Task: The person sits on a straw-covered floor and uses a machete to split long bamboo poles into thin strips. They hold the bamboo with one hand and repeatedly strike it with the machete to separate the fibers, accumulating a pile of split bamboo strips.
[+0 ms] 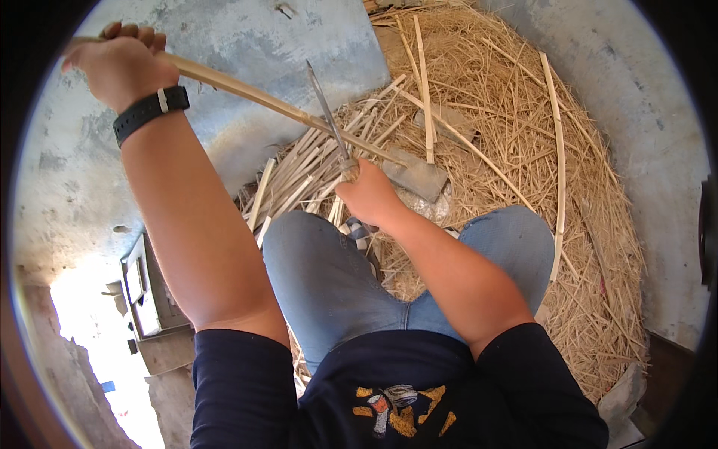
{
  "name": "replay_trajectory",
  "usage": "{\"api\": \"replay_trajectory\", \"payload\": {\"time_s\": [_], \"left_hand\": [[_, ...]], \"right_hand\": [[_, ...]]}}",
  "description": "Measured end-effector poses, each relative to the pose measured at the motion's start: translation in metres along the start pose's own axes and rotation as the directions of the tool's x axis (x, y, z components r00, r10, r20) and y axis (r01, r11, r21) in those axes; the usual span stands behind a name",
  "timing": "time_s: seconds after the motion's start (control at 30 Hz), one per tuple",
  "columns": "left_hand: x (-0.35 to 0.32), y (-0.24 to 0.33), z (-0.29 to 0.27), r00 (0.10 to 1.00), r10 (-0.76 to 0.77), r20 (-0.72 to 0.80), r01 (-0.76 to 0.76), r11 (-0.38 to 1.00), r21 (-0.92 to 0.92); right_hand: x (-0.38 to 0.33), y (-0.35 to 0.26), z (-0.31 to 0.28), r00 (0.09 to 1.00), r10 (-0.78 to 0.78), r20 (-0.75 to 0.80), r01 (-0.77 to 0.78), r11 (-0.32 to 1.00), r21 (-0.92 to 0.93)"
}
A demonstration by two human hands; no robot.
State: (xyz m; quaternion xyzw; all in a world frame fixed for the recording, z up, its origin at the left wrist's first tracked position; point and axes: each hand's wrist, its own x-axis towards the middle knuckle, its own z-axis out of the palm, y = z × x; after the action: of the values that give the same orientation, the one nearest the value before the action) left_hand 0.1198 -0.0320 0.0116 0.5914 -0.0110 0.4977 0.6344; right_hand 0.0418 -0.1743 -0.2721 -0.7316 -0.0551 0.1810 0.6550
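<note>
My left hand (133, 66), a dark watch strap at its wrist, is raised at the upper left and closed round a long bamboo strip (247, 91). The strip slants down to the right, its lower end by a flat grey block (419, 178) on the floor. In front of my knees my right hand (368, 193) grips the handle of a knife (326, 101). Its narrow blade points up and crosses the bamboo strip; whether the two touch I cannot tell.
A pile of split bamboo strips (310, 161) lies left of the block, against the bluish wall (247, 37). Shavings (508, 135) cover the floor ahead and to the right, with longer strips (559, 150) among them. A bright doorway (97, 337) opens at the lower left.
</note>
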Motion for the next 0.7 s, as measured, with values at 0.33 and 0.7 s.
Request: {"api": "replay_trajectory", "payload": {"time_s": [0.33,0.7], "left_hand": [[0.011,-0.006,-0.005,0.994,0.021,0.105,-0.022,1.000,0.008],[0.008,-0.005,-0.005,0.994,0.009,0.110,-0.010,1.000,0.009]], "right_hand": [[-0.007,-0.012,0.001,0.988,-0.154,0.021,0.153,0.988,0.005],[0.004,0.006,0.001,0.992,-0.123,-0.023,0.119,0.985,-0.125]]}}
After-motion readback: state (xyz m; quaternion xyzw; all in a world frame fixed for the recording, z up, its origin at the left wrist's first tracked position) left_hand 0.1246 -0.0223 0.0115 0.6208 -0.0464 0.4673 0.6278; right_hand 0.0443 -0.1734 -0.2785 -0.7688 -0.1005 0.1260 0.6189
